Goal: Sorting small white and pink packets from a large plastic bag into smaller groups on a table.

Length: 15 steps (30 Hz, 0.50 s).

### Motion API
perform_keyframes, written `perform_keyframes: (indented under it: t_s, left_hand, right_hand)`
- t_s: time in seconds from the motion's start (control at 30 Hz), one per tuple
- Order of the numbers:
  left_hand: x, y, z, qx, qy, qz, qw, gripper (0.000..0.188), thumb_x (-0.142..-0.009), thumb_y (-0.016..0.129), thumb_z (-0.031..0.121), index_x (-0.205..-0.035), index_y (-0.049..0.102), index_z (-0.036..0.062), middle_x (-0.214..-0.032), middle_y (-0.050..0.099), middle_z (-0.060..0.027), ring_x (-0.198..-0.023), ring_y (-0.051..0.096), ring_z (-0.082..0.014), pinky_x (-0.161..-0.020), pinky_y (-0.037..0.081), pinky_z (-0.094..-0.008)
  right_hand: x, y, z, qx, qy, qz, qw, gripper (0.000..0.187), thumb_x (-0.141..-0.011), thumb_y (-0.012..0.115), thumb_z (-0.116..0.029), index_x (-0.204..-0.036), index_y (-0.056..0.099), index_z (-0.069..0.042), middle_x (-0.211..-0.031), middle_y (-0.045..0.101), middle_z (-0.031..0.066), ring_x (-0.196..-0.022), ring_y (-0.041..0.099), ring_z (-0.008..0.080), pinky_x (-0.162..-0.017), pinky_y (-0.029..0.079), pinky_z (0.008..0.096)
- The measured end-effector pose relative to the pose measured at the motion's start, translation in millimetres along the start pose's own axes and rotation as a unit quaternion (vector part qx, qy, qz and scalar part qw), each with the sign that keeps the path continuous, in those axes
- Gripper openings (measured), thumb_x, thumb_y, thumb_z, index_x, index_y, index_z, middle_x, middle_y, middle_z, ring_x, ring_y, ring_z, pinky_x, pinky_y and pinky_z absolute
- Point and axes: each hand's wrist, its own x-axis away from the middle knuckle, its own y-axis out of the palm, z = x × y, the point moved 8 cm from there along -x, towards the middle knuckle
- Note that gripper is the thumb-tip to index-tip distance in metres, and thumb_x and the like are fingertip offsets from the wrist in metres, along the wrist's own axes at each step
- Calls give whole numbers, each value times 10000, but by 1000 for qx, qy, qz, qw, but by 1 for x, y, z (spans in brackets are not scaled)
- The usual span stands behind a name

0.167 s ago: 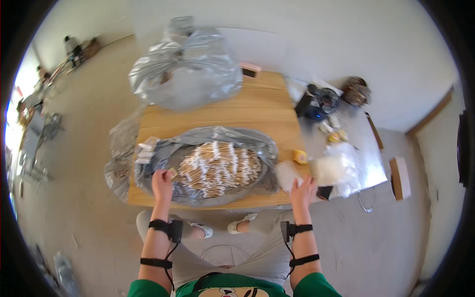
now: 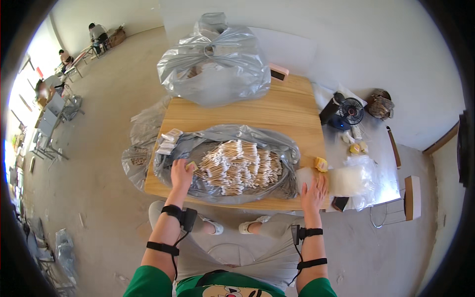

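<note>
A heap of cotton swabs (image 2: 237,168) with wooden sticks and white tips lies in the opened grey plastic bag (image 2: 225,131) on the table. At its left edge, my left hand (image 2: 182,175) is closed on a small yellow-green piece (image 2: 192,166), too small to name more exactly. Small white packets (image 2: 168,142) are stacked beyond that hand. Right of the heap, my right hand (image 2: 314,192) rests with fingers stretched out on the edge of a stack of clear, whitish plastic sheets or bags (image 2: 304,175). It holds nothing visible. A yellow-and-white roll-like item (image 2: 321,164) sits just beyond it.
A large tied grey plastic bag (image 2: 213,69) stands at the table's back, near a pink-edged box (image 2: 278,72). On the silver side table are a small fan (image 2: 352,111) and a clear plastic pack (image 2: 352,181). A dark phone-like object (image 2: 340,203) lies near my right hand.
The whole view has shifted, so the table appears farther right. My right hand has slid slightly left onto the plastic sheets. My left hand stays at the heap's left edge, holding the small piece.
</note>
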Motion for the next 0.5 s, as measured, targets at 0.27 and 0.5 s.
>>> perform_keyframes:
  t_s: [0.27, 0.5]
  left_hand:
    - [-3, 11, 5, -74, 26, -74, 994, 237, -735, 654, 183, -913, 604, 36, -923, 580, -180, -877, 547, -369, -746, 454, -427]
    - [-5, -13, -7, -24, 28, 19, 999, 111, -807, 590, 120, -842, 626, 21, -777, 596, -165, -741, 575, -343, -669, 459, -400]
  right_hand:
    - [8, 60, -1, 7, -11, -155, 988, 488, -885, 448, -315, -1330, 397, -122, -1395, 331, 141, -1297, 287, 338, -1047, 183, 551]
    - [-2, 26, -8, -56, 13, -71, 996, 475, -841, 547, -243, -1263, 434, -55, -1334, 395, 162, -1274, 315, 344, -1039, 238, 496]
